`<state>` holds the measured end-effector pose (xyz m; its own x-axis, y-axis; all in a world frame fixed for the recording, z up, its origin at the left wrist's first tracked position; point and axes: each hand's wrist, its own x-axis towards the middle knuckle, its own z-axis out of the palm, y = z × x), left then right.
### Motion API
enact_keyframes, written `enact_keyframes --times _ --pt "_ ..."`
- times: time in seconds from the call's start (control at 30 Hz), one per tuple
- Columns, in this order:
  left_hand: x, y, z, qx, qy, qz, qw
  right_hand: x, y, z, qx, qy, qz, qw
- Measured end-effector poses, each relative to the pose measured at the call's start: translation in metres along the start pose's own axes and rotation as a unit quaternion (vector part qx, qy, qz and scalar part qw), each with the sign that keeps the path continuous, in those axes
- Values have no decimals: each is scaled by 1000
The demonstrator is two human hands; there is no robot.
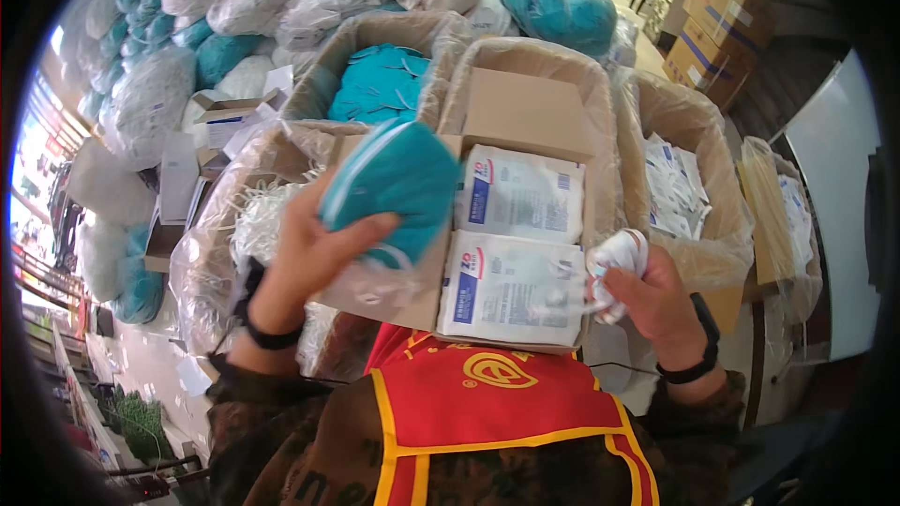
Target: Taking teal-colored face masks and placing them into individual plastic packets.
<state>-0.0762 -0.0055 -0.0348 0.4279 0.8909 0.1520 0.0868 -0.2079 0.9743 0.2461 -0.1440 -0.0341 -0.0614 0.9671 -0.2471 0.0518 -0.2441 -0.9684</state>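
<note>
A red apron (pixel 497 389) is spanning the bottom centre; at centre-left the left hand (pixel 319 244) is gripping teal masks (pixel 394 183), at centre-right the right hand (pixel 658 300) is clutching a white bundle (pixel 616 258).

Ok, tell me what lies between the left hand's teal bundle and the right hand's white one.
The head view shows two white packets in an open cardboard box between the teal bundle and the white bundle.

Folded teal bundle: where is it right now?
In the head view, just left of centre, the folded teal bundle is in the left hand, left of the white packets in the cardboard box.
</note>
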Motion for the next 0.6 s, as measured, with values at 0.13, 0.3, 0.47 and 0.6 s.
enact_keyframes --times 0.13,0.3,0.47,0.6 --pt "2 -13 50 -113 -51 30 992 43 31 20 147 -42 -90 984" --pt "-5 -17 80 -128 -74 50 988 63 26 40 204 -120 -138 962" --pt "-12 -8 80 -117 -189 98 970 69 12 33 228 -91 -132 960" --pt "-2 19 28 119 -266 222 930 54 -10 23 230 -106 -112 961"
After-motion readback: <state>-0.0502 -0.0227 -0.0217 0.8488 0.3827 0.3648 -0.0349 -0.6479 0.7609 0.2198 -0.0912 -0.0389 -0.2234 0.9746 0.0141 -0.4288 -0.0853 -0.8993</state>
